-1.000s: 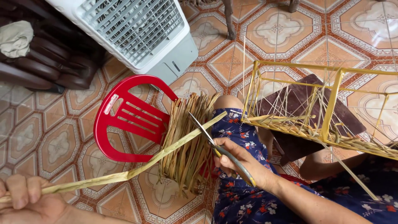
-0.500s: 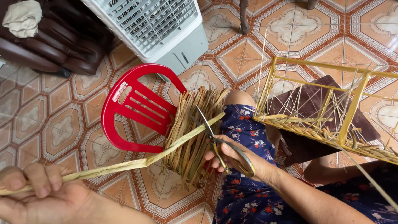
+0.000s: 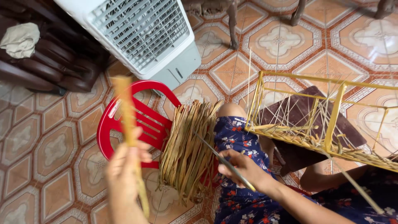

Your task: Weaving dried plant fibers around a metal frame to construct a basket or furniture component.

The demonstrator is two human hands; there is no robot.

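- While our left hand [image 3: 124, 174] is closed around a flat tan reed strip [image 3: 129, 137], blurred and held upright, it sits at eight o'clock in view.
- Our right hand [image 3: 242, 168] is clamped on a thin metal blade [image 3: 224, 159] slanting toward ten o'clock.
- Draped over a red slatted plastic chair [image 3: 132, 120], a bundle of dried tan strips [image 3: 188, 145] lies between both hands.
- At three o'clock stands a yellow metal frame with woven straw [image 3: 323, 124].
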